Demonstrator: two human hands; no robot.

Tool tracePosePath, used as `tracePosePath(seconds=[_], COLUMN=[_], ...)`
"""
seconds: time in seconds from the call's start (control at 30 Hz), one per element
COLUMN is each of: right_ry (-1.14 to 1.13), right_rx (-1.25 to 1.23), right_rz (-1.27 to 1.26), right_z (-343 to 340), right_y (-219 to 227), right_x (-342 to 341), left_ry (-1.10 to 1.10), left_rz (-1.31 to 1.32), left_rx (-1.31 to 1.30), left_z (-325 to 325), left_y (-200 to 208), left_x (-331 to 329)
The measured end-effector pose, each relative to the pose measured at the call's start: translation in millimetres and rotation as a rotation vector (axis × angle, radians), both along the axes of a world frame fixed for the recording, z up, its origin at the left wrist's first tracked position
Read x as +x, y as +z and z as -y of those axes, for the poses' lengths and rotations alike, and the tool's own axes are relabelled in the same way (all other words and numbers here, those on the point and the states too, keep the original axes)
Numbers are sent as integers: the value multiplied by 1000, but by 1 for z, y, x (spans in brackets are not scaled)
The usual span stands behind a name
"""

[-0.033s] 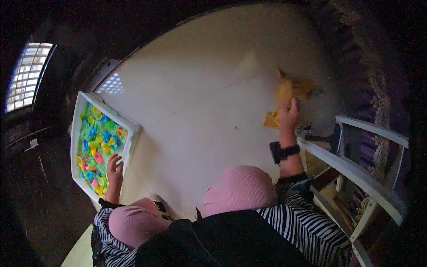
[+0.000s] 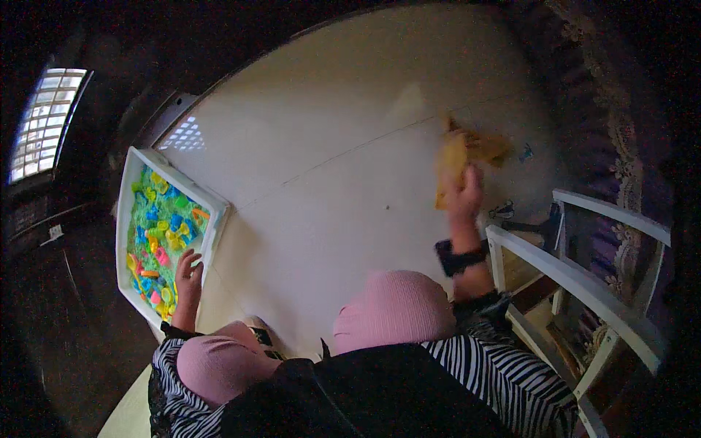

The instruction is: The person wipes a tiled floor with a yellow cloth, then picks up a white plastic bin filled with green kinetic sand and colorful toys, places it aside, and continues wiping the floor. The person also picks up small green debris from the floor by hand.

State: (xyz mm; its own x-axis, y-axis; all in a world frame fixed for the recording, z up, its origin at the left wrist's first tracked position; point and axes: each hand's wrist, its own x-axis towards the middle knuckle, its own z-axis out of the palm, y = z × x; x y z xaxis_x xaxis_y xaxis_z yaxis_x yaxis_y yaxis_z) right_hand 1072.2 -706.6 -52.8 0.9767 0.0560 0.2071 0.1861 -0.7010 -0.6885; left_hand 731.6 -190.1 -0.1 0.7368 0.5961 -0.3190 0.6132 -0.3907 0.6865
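My right hand (image 2: 464,196) is out over the pale floor, with a dark band at the wrist. It grips a yellow-orange cloth (image 2: 453,155) that is blurred by motion, and part of it trails to the right as a browner fold. At the near side of a white tub (image 2: 216,223), my left hand (image 2: 189,279) hangs by the rim, its fingers loosely bent and apart with nothing in them. Inside the tub, green sand-like grains (image 2: 165,213) hold several small plastic toys in yellow, blue, pink and orange.
A white-framed chair or rack (image 2: 577,266) stands at my right, beside a dark purple curtain (image 2: 617,146) with lace trim. Small bluish bits (image 2: 526,152) lie right of the cloth. My pink-clothed knees (image 2: 398,306) are close below. A barred window (image 2: 48,124) shows at far left.
My right hand and the cloth have shifted slightly left, uncovering more of the bluish bits. The cloth's lower corner has drawn in behind the hand. My left hand has barely moved.
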Motion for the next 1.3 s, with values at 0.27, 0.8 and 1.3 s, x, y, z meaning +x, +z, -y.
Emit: tracePosePath(seconds=[0.27,0.8,1.3], right_ry=[717,-51,586], right_rx=[-170,-314,-424], right_rz=[22,25,67], right_z=[-129,14,-132], right_y=[-32,-4,-25], right_x=[-119,123,14], left_ry=[-36,-61,-7], left_rz=[-135,-25,61], left_rx=[90,80,100], left_z=[-13,-2,-18], left_y=[-10,2,-6], left_x=[-3,18,8])
